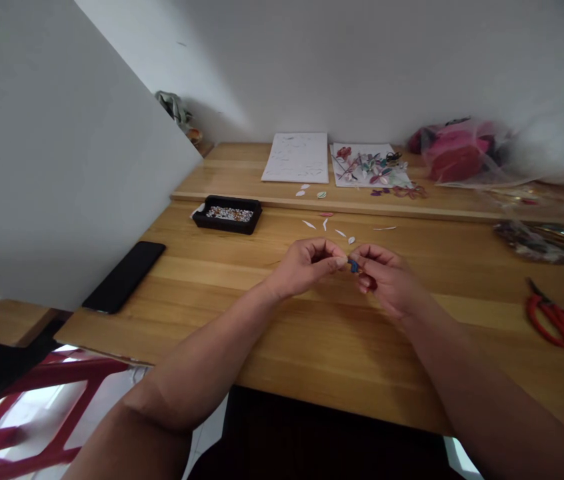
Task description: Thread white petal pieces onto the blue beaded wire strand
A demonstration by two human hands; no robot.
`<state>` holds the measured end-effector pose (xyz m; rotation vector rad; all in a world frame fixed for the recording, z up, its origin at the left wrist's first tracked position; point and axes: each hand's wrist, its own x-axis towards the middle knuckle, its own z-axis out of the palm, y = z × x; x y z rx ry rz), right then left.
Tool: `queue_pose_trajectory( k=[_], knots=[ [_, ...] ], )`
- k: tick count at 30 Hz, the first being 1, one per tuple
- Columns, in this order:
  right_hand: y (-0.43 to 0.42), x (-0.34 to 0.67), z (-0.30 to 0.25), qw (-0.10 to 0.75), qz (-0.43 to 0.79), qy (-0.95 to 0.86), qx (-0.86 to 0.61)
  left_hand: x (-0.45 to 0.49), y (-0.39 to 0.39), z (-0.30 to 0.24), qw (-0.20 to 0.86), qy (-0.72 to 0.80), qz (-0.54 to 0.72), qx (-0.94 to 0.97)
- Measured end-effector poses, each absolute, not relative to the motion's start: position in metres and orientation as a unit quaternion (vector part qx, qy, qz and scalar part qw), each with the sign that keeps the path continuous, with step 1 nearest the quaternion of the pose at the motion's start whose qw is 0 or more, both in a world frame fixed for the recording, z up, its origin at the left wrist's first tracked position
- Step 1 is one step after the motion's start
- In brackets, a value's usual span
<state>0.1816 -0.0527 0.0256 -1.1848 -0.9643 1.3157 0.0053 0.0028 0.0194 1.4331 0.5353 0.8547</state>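
Over the middle of the wooden table, my left hand (312, 265) and my right hand (381, 272) meet at their fingertips. Between them is a small dark blue piece (354, 266), too small to tell its kind. My right thumb and fingers pinch it. The left thumb and forefinger are pressed together at its left edge; whether they grip the same piece or a thin end of it is hidden. Just beyond the hands lie several small white leaf-shaped cut-outs (341, 233) and a pink one (327, 215).
A black tray of beads (257, 219) stands at the left, near a black phone (125, 277). Red-handled scissors (562, 323) lie at the right. On the raised ledge are a white sheet (297, 157), a sheet with colourful pieces (369, 167) and plastic bags (462, 157).
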Motion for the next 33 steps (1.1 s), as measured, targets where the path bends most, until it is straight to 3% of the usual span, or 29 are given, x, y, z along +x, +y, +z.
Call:
queue_pose_trajectory(
  k=[8, 15, 22, 29, 33],
  knots=[
    [-0.059, 0.168, 0.023, 0.489, 0.622, -0.371, -0.486, 0.010, 0.005, 0.016, 0.600, 0.317, 0.447, 0.583],
    [-0.060, 0.167, 0.024, 0.483, 0.572, -0.428, -0.506, 0.010, 0.005, 0.016, 0.485, 0.376, 0.451, 0.648],
    [-0.060, 0.165, 0.022, 0.487, 0.572, -0.425, -0.505, 0.010, 0.007, 0.014, 0.481, 0.383, 0.447, 0.650],
    [-0.059, 0.172, 0.021, 0.500, 0.448, -0.516, -0.533, 0.007, 0.004, 0.015, 0.386, 0.383, 0.394, 0.741],
    [-0.056, 0.178, 0.028, 0.519, 0.447, -0.508, -0.522, 0.004, 0.000, 0.021, 0.427, 0.332, 0.349, 0.766]
  ],
)
